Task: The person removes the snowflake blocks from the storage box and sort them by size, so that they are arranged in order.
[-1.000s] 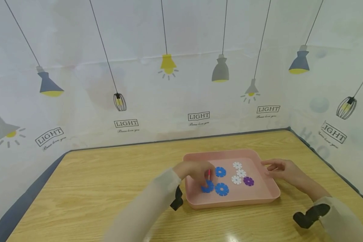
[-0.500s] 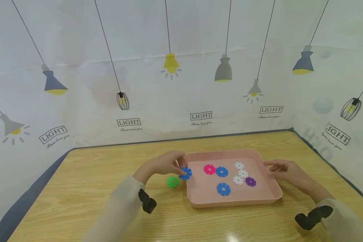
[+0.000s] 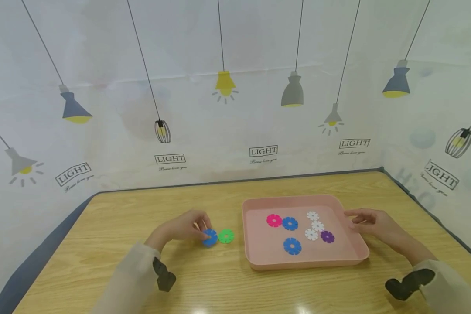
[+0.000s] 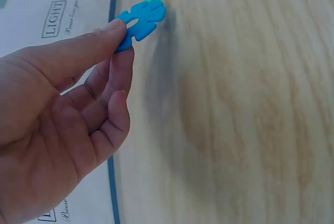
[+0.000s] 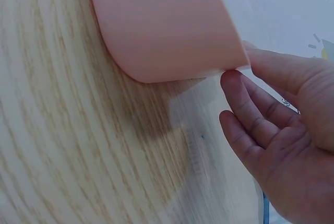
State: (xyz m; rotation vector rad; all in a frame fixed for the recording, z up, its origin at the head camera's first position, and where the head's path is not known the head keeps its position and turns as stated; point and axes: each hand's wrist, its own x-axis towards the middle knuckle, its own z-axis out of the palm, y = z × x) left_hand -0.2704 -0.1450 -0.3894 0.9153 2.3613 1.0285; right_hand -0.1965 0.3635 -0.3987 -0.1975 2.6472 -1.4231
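Observation:
My left hand (image 3: 186, 225) pinches a blue interlocking disc (image 4: 150, 14) between thumb and fingertips, over the table left of the tray. A green interlocking disc (image 3: 228, 240) lies on the wood, right beside the blue one in the head view. At the pink tray's (image 3: 306, 263) right side, my right hand (image 3: 370, 223) pinches the rim, thumb on one side and a finger on the other, as the right wrist view shows. Inside the tray lie a magenta disc (image 3: 271, 221), two blue discs, one lower blue disc (image 3: 288, 250) apart, three white discs (image 3: 316, 230) and a purple disc (image 3: 324, 238).
The wooden table (image 3: 141, 261) stretches out on both sides of the tray. Behind it stands a pale wall sheet (image 3: 200, 126) printed with hanging lamps, meeting the table along its dark far edge.
My left hand has lifted a blue disc out of the tray and carried it left, over the rim, to beside the green disc. My right hand has stayed at the tray's rim.

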